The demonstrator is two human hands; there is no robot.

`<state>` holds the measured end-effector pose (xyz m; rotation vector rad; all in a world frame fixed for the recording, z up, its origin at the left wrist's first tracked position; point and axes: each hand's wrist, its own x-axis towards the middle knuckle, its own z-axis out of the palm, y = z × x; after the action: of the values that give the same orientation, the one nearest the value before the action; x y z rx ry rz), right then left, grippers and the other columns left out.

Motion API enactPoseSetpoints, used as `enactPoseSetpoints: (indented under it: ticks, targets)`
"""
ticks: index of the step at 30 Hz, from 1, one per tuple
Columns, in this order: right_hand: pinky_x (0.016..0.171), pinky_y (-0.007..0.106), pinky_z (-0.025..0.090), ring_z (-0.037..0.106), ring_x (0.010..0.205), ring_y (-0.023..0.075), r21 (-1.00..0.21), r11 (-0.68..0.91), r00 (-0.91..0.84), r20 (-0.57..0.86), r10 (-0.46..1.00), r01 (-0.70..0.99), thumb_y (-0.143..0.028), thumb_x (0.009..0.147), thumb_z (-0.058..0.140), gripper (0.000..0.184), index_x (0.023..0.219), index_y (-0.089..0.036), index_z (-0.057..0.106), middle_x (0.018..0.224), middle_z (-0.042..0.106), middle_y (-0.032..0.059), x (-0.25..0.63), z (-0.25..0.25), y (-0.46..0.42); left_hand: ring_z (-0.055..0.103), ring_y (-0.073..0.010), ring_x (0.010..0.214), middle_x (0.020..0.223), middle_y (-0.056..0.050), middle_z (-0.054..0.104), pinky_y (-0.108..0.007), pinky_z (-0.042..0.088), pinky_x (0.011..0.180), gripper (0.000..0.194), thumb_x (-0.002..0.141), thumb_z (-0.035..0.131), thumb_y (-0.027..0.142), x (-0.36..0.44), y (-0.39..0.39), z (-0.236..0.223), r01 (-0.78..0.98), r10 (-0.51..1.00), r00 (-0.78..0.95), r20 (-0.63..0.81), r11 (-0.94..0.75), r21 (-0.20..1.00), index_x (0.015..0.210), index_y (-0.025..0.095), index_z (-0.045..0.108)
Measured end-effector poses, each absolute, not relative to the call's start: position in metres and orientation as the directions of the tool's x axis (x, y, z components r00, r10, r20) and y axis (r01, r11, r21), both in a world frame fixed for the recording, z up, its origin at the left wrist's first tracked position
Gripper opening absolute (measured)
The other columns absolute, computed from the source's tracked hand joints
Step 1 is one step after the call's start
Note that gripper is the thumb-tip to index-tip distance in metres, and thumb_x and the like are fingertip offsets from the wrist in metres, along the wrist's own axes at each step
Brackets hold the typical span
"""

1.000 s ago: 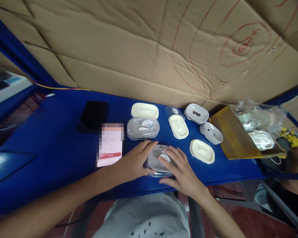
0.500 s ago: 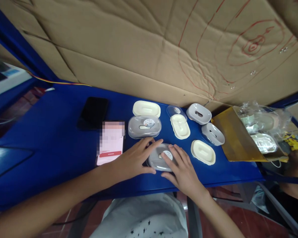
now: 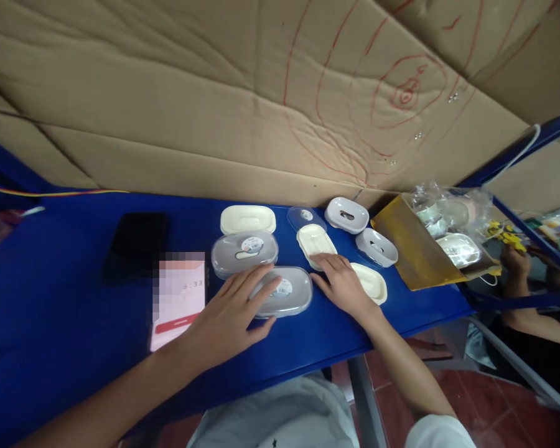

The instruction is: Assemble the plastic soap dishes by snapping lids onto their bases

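My left hand point(image 3: 236, 308) is spread over the left end of a closed grey soap box point(image 3: 292, 302) with a clear, labelled lid; its fingers lie apart, with the thumb near the front edge. My right hand point(image 3: 345, 283) reaches to the near end of a cream inner tray point(image 3: 313, 241), fingertips at its edge and thumb apart. Behind my left hand sits a second lidded grey soap box point(image 3: 224, 252), with another cream tray point(image 3: 247, 219) beyond it. A further cream tray point(image 3: 373, 283) is partly hidden by my right hand and wrist.
Two grey soap box bases point(image 3: 346, 214) and a loose clear lid point(image 3: 303, 218) lie further back. On the right stands a cardboard box point(image 3: 396, 249) with wrapped items. A lit phone point(image 3: 180, 298) and a black device point(image 3: 135, 242) are left. Another person's arm point(image 3: 518, 286) shows far right.
My right hand has left the nearest soap box and moved to the cream tray behind it. My left hand stays at the box. The camera view has turned right.
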<state>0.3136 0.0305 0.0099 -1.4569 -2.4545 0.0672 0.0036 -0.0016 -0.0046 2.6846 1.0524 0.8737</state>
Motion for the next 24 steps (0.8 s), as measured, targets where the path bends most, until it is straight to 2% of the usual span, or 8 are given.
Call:
enactPoseSetpoints:
  ticks: [3,5,10,12,15,17,20,24]
  targets:
    - [0.111,0.05,0.052,0.071,0.125,0.0294,-0.199,0.462,-0.406,0.266,0.874,0.864,-0.037,0.113,0.057,0.027,0.126,-0.021,0.074,0.128,0.079,0.0128,0.323,0.012,0.026,0.059,-0.0412,0.141,0.158,-0.022,0.056,-0.061,0.052,0.113,0.048,0.1,0.06,0.021,0.004,0.001,-0.001,0.65,0.655,0.568,0.499,-0.728,0.216,0.148,0.018,0.056]
    - [0.11,0.048,0.052,0.071,0.127,0.0286,-0.189,0.442,-0.379,0.294,0.878,0.877,-0.036,0.113,0.055,0.027,0.122,-0.021,0.076,0.128,0.079,0.0125,0.331,0.017,0.027,0.062,-0.0406,0.138,0.154,-0.021,0.059,-0.06,0.053,0.11,0.047,0.101,0.059,0.021,0.005,0.002,0.0,0.684,0.661,0.55,0.51,-0.707,0.179,0.148,0.019,0.055]
    - [0.111,0.046,0.048,0.067,0.132,0.028,-0.098,0.36,-0.32,0.287,0.903,0.928,-0.031,0.115,0.049,0.032,0.132,-0.021,0.074,0.136,0.076,0.0127,0.348,0.031,0.039,0.065,-0.0397,0.134,0.151,-0.019,0.062,-0.057,0.054,0.106,0.043,0.104,0.058,0.021,0.006,0.001,-0.001,0.695,0.664,0.547,0.51,-0.7,0.164,0.147,0.022,0.054]
    - [0.112,0.049,0.047,0.066,0.133,0.0304,-0.039,0.332,-0.31,0.265,0.913,0.943,-0.035,0.114,0.052,0.034,0.137,-0.02,0.072,0.138,0.075,0.0143,0.35,0.034,0.043,0.066,-0.0389,0.133,0.15,-0.018,0.063,-0.055,0.054,0.105,0.042,0.105,0.057,0.019,0.006,0.0,-0.002,0.679,0.649,0.563,0.512,-0.716,0.162,0.147,0.022,0.054]
    - [0.114,0.048,0.045,0.066,0.133,0.0311,-0.021,0.392,-0.38,0.208,0.902,0.92,-0.045,0.113,0.055,0.041,0.141,-0.019,0.07,0.143,0.073,0.0156,0.349,0.034,0.054,0.066,-0.0387,0.132,0.149,-0.019,0.063,-0.055,0.053,0.104,0.042,0.105,0.057,0.018,0.007,0.0,-0.001,0.668,0.643,0.574,0.506,-0.725,0.164,0.147,0.021,0.053]
    - [0.115,0.047,0.043,0.064,0.136,0.0303,-0.003,0.384,-0.373,0.228,0.899,0.923,-0.041,0.115,0.052,0.039,0.142,-0.019,0.068,0.146,0.071,0.0156,0.35,0.033,0.068,0.065,-0.0385,0.133,0.149,-0.019,0.062,-0.055,0.053,0.104,0.042,0.106,0.057,0.018,0.007,0.0,0.0,0.666,0.642,0.58,0.501,-0.728,0.163,0.147,0.022,0.053]
    - [0.118,0.052,0.036,0.06,0.14,0.034,0.095,0.24,-0.257,0.283,0.924,0.966,-0.024,0.112,0.052,0.036,0.143,-0.013,0.067,0.147,0.07,0.0185,0.357,0.032,0.096,0.065,-0.0382,0.133,0.148,-0.019,0.063,-0.055,0.052,0.106,0.042,0.106,0.057,0.019,0.006,0.0,0.002,0.654,0.63,0.598,0.496,-0.741,0.152,0.148,0.022,0.052]
    - [0.114,0.053,0.035,0.067,0.124,0.0348,0.138,0.184,-0.216,0.273,0.938,0.973,-0.013,0.109,0.049,0.034,0.135,-0.009,0.071,0.132,0.076,0.0198,0.363,0.035,0.108,0.065,-0.0385,0.131,0.148,-0.019,0.063,-0.055,0.052,0.106,0.041,0.106,0.058,0.018,0.006,-0.001,0.003,0.655,0.628,0.602,0.492,-0.742,0.146,0.147,0.02,0.054]
